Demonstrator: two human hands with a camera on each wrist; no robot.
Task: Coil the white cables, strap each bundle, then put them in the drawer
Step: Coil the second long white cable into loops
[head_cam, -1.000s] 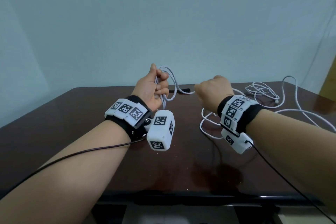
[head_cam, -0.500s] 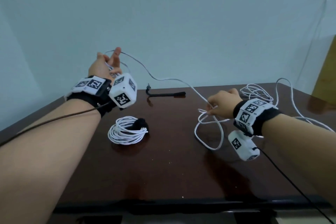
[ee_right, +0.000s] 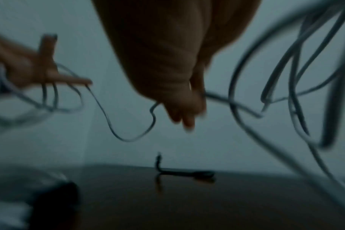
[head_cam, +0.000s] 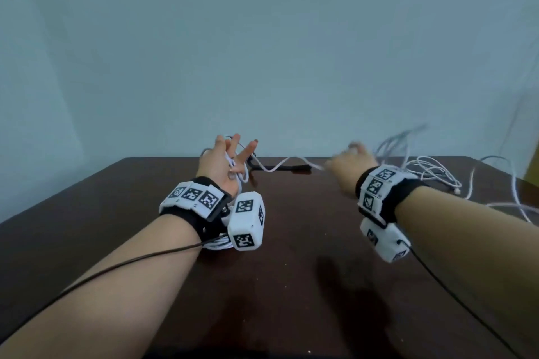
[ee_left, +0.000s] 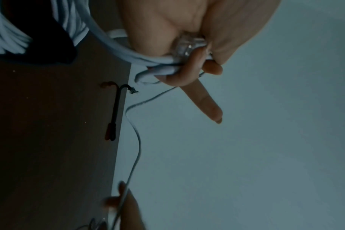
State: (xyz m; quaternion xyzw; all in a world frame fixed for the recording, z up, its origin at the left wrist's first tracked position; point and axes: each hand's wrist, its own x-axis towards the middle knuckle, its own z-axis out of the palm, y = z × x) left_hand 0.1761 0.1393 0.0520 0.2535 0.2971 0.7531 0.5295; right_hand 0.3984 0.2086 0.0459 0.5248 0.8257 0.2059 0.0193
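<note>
My left hand point(head_cam: 226, 163) is raised over the dark table point(head_cam: 291, 285) with loops of white cable point(head_cam: 277, 167) round it. In the left wrist view the curled fingers point(ee_left: 187, 70) grip the loops point(ee_left: 128, 51) and the clear plug point(ee_left: 189, 45), while one finger points straight out. The cable runs right to my right hand point(head_cam: 348, 162), which pinches it in the air; that hand point(ee_right: 179, 107) is blurred. A coiled, black-strapped bundle point(head_cam: 217, 245) lies on the table, mostly hidden under my left wrist. It also shows in the left wrist view as a strapped bundle point(ee_left: 8, 38).
A loose black strap point(head_cam: 291, 168) lies near the table's far edge, between the hands. Tangled white cable point(head_cam: 431, 172) sprawls over the right end of the table, some of it lifted and blurred. A plain wall stands behind.
My left hand came down and toward the middle, now covering the strapped bundle. My right hand rose off the table and lifted the cable with it.
</note>
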